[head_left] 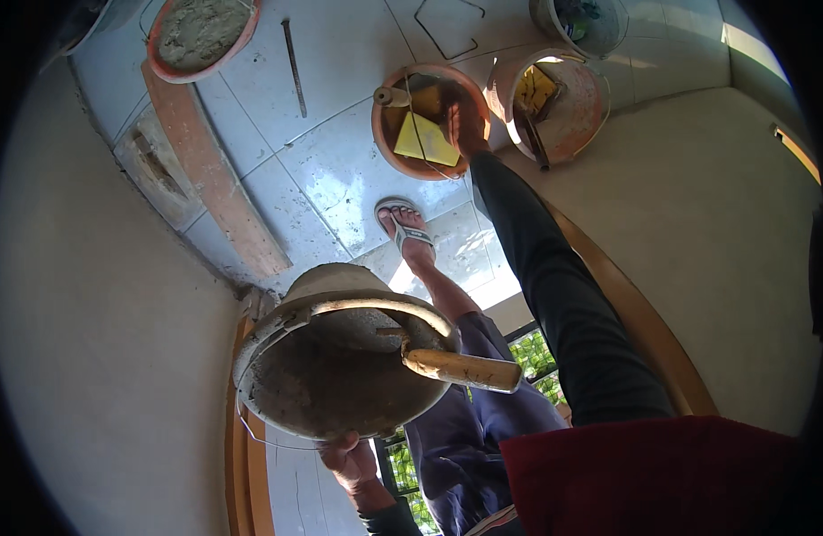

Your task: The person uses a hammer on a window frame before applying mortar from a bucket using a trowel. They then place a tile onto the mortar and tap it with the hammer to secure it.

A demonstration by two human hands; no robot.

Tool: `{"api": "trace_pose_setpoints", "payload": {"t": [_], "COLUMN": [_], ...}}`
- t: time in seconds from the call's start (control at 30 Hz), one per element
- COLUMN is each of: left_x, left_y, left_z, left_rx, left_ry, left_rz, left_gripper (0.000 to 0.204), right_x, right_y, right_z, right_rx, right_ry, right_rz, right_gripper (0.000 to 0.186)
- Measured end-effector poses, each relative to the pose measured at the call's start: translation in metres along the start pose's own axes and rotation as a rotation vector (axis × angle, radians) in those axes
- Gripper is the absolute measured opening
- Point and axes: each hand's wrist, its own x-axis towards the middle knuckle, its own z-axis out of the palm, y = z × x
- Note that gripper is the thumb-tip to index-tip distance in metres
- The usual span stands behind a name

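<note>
Trowel (461, 368) in pan (340, 375), left of bucket (427, 121)

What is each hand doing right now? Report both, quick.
Left hand: closed on the rim of the mortar pan, holding it up.
Right hand: reaching into the orange bucket; grip cannot be told.

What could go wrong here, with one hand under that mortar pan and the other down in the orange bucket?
1. The mortar pan rests on the left hand alone; it could tip and spill.
2. The trowel lies loose across the pan's rim, its handle overhanging; a tilt might drop it toward the sandalled foot.
3. The right hand reaches far into the orange bucket, so balance looks strained.
</note>
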Motion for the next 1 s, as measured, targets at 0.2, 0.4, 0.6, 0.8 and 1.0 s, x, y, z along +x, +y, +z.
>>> {"api": "trace_pose_setpoints", "payload": {"t": [0.2, 0.4, 0.6, 0.8, 1.0], "left_x": [-0.016, -0.029, -0.040, -0.050, -0.052], "left_y": [0.008, 0.026, 0.029, 0.040, 0.039], "left_z": [-0.013, -0.008, -0.005, 0.003, -0.005], "left_rx": [0.073, 0.073, 0.028, 0.001, 0.019], "left_ry": [0.044, 0.011, 0.009, -0.010, -0.010], "left_rz": [0.027, 0.006, 0.088, 0.065, 0.077], "left_gripper": [0.076, 0.080, 0.075, 0.073, 0.073], "right_x": [-0.022, -0.043, -0.045, -0.057, -0.051], "right_y": [-0.076, -0.080, -0.095, -0.132, -0.146], "right_z": [-0.033, -0.080, -0.124, -0.083, -0.072], "right_rx": [-0.840, -0.494, -0.198, -0.292, -0.271], "right_ry": [-0.228, -0.181, -0.154, -0.228, -0.132], "right_rz": [-0.190, -0.146, -0.051, -0.018, 0.232], "right_gripper": [0.021, 0.034, 0.028, 0.034, 0.034]}}
